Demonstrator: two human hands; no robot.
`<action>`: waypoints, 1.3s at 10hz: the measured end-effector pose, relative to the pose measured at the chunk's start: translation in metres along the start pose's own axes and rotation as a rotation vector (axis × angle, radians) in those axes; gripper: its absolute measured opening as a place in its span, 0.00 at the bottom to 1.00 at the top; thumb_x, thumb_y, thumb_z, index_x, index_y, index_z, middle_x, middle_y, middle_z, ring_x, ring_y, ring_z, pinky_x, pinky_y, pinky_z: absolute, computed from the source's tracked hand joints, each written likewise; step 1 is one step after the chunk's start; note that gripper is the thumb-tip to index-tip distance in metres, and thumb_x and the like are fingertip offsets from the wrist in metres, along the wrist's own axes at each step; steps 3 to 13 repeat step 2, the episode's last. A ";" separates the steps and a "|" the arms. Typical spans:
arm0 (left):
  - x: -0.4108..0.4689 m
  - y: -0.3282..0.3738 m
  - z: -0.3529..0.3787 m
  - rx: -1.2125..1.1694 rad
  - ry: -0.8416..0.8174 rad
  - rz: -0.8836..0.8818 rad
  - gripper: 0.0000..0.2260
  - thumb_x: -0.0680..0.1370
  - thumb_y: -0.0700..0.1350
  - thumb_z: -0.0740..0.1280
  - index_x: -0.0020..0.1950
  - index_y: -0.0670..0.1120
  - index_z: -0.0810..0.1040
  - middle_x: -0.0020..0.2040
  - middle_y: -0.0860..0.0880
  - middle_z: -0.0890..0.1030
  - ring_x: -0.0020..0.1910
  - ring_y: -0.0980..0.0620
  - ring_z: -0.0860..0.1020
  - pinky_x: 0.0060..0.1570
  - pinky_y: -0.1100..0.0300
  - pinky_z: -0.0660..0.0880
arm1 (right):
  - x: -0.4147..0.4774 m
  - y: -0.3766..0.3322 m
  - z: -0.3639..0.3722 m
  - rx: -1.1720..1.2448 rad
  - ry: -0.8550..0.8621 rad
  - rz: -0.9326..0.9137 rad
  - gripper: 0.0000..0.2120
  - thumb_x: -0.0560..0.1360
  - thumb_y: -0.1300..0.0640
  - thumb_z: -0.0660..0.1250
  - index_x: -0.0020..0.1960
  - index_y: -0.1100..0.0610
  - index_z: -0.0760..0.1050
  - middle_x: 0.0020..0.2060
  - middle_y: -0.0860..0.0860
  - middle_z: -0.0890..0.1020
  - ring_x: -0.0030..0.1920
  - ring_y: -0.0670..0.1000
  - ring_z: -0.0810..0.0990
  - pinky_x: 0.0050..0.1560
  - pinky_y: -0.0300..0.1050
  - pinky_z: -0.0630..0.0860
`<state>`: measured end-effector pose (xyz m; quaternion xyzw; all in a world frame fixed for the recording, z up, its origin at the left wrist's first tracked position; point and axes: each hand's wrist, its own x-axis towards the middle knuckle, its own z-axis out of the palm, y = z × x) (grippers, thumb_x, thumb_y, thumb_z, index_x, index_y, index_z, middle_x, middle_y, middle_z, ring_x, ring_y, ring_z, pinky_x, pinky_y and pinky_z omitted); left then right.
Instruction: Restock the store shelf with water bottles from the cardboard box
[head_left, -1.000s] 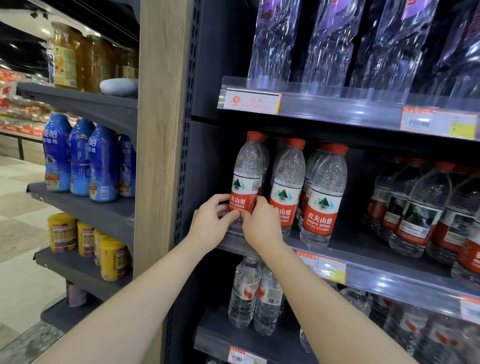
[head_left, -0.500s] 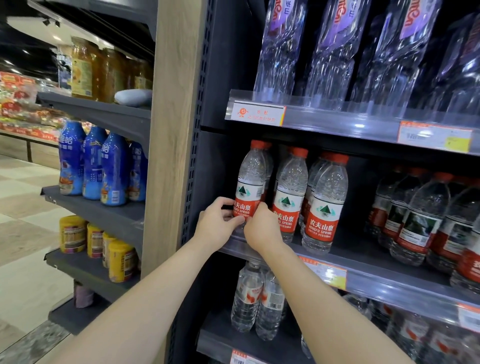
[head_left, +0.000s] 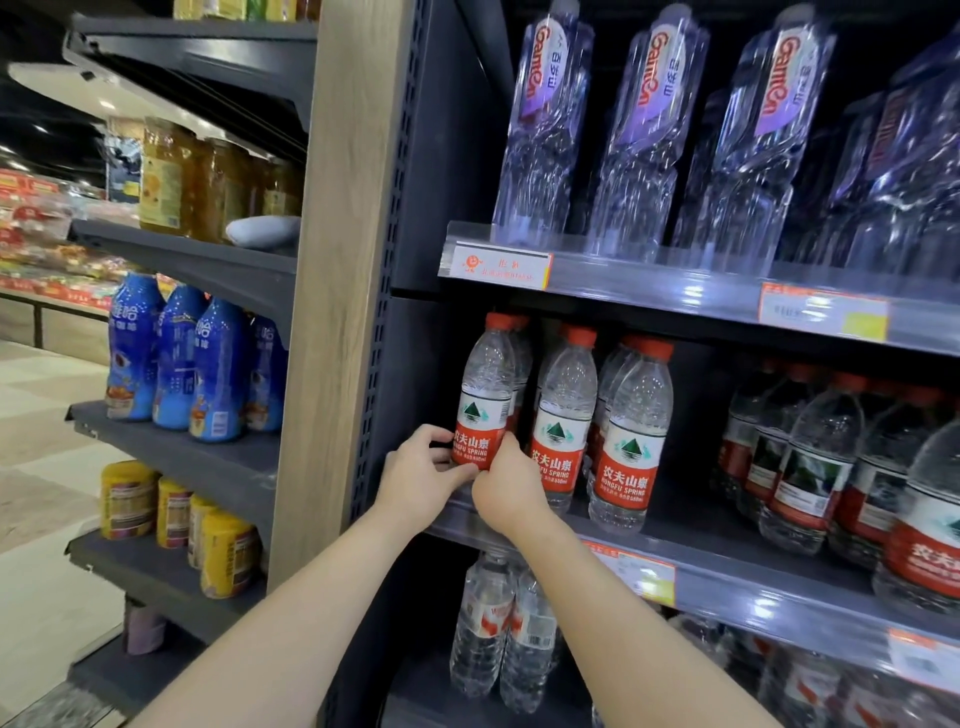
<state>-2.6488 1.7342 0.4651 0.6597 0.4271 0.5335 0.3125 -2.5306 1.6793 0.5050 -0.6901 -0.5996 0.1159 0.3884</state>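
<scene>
A clear water bottle (head_left: 484, 395) with a red cap and red-and-white label stands upright at the left end of the middle shelf (head_left: 727, 566). My left hand (head_left: 418, 473) and my right hand (head_left: 506, 486) both grip its lower part, fingers wrapped around the red label. Two more rows of the same red-capped bottles (head_left: 631, 441) stand just to its right. The cardboard box is out of view.
Tall clear bottles with purple labels (head_left: 639, 145) fill the shelf above. Larger dark-labelled water bottles (head_left: 810, 467) sit at the right. Small bottles (head_left: 493, 634) stand on the shelf below. A wooden post (head_left: 337, 312) divides off shelves of blue bottles (head_left: 171, 364) and yellow cans (head_left: 223, 551).
Both hands stay on the leftmost bottle's base. The view has shifted so the shelves sit lower and further right in frame; the bottle itself has hardly moved.
</scene>
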 end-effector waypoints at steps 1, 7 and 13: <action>-0.008 0.006 -0.002 0.105 0.043 -0.007 0.30 0.72 0.50 0.81 0.71 0.47 0.74 0.61 0.48 0.83 0.59 0.50 0.82 0.64 0.48 0.79 | -0.011 -0.009 -0.010 0.049 0.044 -0.019 0.22 0.78 0.64 0.66 0.71 0.61 0.67 0.63 0.59 0.81 0.63 0.59 0.81 0.59 0.48 0.77; -0.016 0.027 -0.010 0.374 0.131 0.120 0.25 0.78 0.53 0.74 0.72 0.48 0.73 0.66 0.48 0.81 0.63 0.48 0.80 0.61 0.47 0.79 | -0.018 -0.017 -0.024 0.066 0.073 -0.034 0.17 0.79 0.64 0.65 0.67 0.61 0.70 0.61 0.59 0.81 0.60 0.59 0.81 0.58 0.49 0.78; -0.016 0.027 -0.010 0.374 0.131 0.120 0.25 0.78 0.53 0.74 0.72 0.48 0.73 0.66 0.48 0.81 0.63 0.48 0.80 0.61 0.47 0.79 | -0.018 -0.017 -0.024 0.066 0.073 -0.034 0.17 0.79 0.64 0.65 0.67 0.61 0.70 0.61 0.59 0.81 0.60 0.59 0.81 0.58 0.49 0.78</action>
